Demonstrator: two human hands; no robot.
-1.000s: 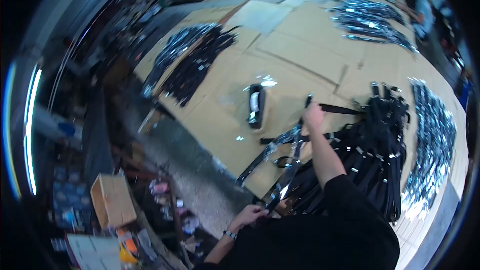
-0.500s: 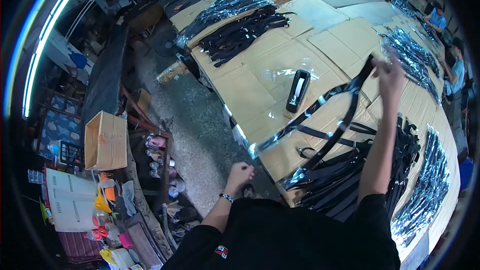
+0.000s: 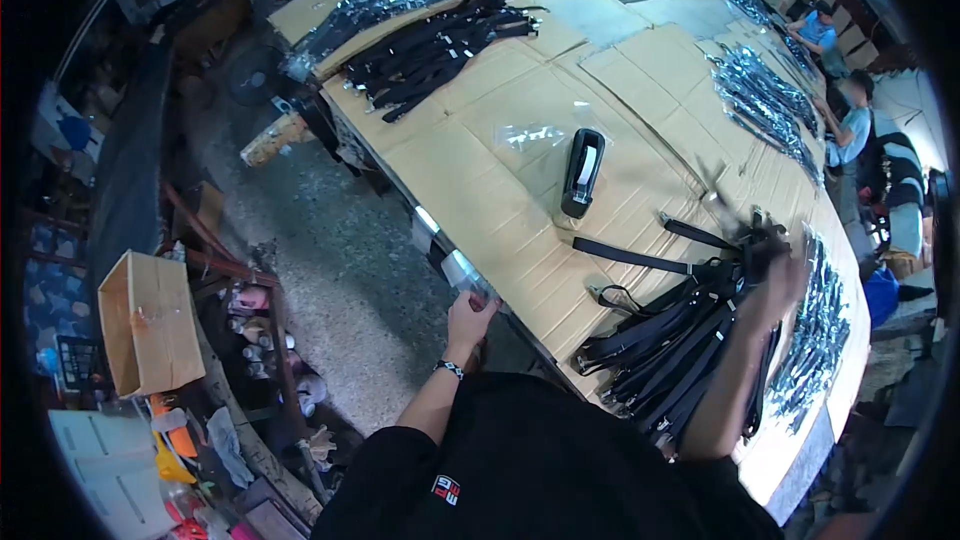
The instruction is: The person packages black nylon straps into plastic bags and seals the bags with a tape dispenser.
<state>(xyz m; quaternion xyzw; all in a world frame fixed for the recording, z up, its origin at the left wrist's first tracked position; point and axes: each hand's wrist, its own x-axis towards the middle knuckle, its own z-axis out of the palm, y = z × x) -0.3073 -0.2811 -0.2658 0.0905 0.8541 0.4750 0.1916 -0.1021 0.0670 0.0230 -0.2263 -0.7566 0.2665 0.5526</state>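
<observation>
My left hand (image 3: 472, 320) is at the near-left table edge, fingers pinched on a clear plastic piece (image 3: 462, 272) that hangs over the edge. My right hand (image 3: 778, 275), smeared by motion, is closed on a black strap (image 3: 762, 238) at the far end of a strap pile. The pile of black straps (image 3: 665, 340) fans out toward me, with small metal fittings among the straps. A few loose ends stretch left across the cardboard. Beyond the pile stands a black tape dispenser (image 3: 580, 175) with a white label.
Cardboard sheets (image 3: 480, 170) cover the table. Plastic-wrapped straps lie at the right (image 3: 815, 330), the far right (image 3: 765, 100) and the far left (image 3: 400, 5), next to more black straps (image 3: 430, 55). A person (image 3: 848, 130) sits across the table. An open carton (image 3: 150, 325) stands left.
My left hand has moved forward to the plastic at the table edge. My right hand has come down onto the pile; the long strap it held up no longer stretches across the table.
</observation>
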